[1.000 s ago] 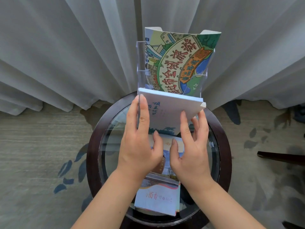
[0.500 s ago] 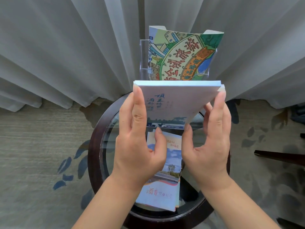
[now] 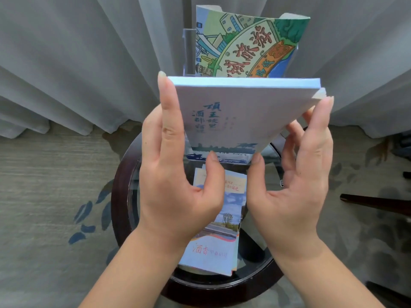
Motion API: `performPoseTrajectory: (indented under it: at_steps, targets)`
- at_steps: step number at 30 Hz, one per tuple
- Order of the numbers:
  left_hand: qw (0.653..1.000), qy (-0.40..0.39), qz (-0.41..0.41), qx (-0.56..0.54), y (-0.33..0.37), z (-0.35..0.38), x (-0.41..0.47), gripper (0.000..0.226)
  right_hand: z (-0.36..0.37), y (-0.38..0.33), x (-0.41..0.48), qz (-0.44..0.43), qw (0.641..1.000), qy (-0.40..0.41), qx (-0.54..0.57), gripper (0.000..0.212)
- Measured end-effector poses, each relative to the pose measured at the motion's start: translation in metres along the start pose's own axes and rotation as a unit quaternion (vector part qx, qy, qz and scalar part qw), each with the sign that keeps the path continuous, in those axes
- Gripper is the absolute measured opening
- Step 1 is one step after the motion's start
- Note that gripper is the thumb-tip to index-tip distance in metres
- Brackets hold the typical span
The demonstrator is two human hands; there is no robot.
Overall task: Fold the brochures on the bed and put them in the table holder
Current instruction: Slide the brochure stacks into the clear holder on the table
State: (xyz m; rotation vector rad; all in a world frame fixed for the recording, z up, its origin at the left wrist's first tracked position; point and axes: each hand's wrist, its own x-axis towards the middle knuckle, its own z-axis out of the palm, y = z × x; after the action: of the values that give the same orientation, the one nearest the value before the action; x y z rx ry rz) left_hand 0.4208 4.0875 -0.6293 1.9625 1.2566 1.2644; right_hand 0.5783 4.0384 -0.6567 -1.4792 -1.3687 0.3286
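Single head-worn view, facing forward-down, close above round table [image 3: 118, 196], curtain [image 3: 66, 63] ahead.

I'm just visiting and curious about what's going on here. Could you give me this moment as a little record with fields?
Held item: pale blue brochure stack, in the air above the round table
Left hand: fingers along the stack's left edge, thumb at its lower edge
Right hand: fingers at its right edge, thumb at the lower corner
Holder: clear stand at the table's back, colourful map brochure inside
On the table: second brochure stack lying flat on the glass
Backdrop: grey curtains
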Motion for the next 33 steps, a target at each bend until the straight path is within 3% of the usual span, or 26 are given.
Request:
performPoseTrajectory:
  at_steps: [17,25,33]
  targets:
    - [0.999,0.022,0.044,-0.016,0.003,0.003,0.014,0.082,-0.001,-0.002,0.025,-0.018,0.999,0.007,0.033,0.090]
    - [1.000,-0.008,0.004,-0.027,-0.017,0.015,0.005,0.091,0.002,0.010,0.014,0.028,1.000,0.000,0.006,0.093]
    - [0.996,-0.070,-0.053,0.004,-0.042,0.029,-0.015,0.102,0.012,0.031,-0.015,0.104,0.993,-0.060,-0.011,0.104]
